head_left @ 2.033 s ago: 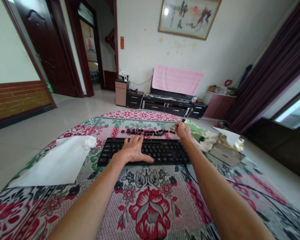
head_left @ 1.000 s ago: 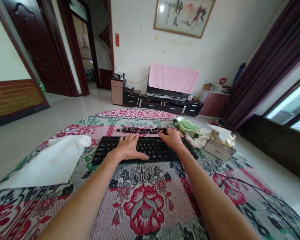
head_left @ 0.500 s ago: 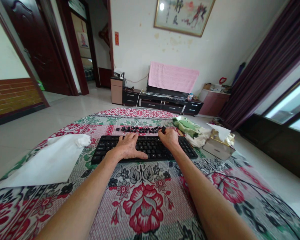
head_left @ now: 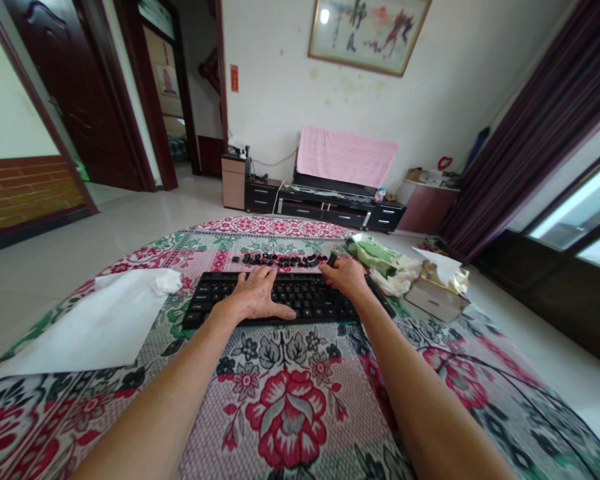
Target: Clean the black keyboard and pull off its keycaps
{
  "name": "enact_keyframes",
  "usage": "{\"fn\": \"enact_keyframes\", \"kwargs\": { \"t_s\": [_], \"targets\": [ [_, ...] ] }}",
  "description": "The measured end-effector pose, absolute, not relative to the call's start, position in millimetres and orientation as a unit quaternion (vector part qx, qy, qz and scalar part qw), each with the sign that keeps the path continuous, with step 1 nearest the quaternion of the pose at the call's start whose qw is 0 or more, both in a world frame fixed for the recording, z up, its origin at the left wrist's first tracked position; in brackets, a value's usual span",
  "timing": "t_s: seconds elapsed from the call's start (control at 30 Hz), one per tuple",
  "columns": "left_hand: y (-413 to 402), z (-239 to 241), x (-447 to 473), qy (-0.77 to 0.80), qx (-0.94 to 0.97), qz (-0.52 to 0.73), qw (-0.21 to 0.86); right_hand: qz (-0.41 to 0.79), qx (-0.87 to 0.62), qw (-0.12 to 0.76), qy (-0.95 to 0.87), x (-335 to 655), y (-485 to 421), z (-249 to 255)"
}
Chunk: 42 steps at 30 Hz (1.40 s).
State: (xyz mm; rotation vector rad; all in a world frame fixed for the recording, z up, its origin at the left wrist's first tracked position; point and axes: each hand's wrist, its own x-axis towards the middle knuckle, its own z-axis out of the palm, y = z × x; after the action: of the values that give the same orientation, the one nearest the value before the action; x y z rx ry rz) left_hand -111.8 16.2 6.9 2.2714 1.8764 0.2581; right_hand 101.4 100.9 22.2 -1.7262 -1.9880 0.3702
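A black keyboard lies on a round table covered by a flowered cloth. My left hand rests flat on the keys, fingers spread, thumb along the front edge. My right hand is over the keyboard's right half, fingers pinched on a small black keycap at its far edge. A row of loose black keycaps lies just beyond the keyboard.
A white paper sheet with a crumpled tissue lies at the left. Green and white wrappers and a gold-edged box sit to the right. A black cable runs across the cloth at right. A TV cabinet stands behind.
My right hand came back from the far right of the keycap row to the keyboard, then lifted a keycap slightly toward the loose row. My left hand stayed on the keys.
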Motion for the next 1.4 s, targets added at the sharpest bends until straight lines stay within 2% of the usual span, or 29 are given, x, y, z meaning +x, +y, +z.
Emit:
{"fn": "enact_keyframes", "kwargs": {
  "t_s": [0.13, 0.37, 0.57, 0.77, 1.1, 1.4],
  "targets": [
    [15.7, 7.5, -111.7, 0.632, 0.765, 0.081, 0.091, 0.139, -0.623, 0.232, -0.734, 98.9, 98.0, 23.2],
    [14.0, 10.8, -110.2, 0.637, 0.762, 0.072, 0.092, 0.042, -0.614, 0.188, -0.765, 94.6, 89.6, 26.6],
    [14.3, 10.4, -109.8, 0.637, 0.762, 0.076, 0.092, 0.087, -0.539, 0.208, -0.811, 101.5, 88.2, 26.2],
    [15.7, 7.2, -111.8, 0.635, 0.762, 0.086, 0.088, 0.008, -0.586, 0.203, -0.785, 93.9, 93.7, 22.0],
    [15.6, 7.1, -111.6, 0.634, 0.764, 0.083, 0.085, 0.098, -0.51, 0.175, -0.836, 110.4, 95.7, 31.5],
    [15.6, 7.4, -112.2, 0.63, 0.766, 0.089, 0.091, 0.143, -0.485, 0.224, -0.833, 114.3, 101.1, 33.1]
  ]
}}
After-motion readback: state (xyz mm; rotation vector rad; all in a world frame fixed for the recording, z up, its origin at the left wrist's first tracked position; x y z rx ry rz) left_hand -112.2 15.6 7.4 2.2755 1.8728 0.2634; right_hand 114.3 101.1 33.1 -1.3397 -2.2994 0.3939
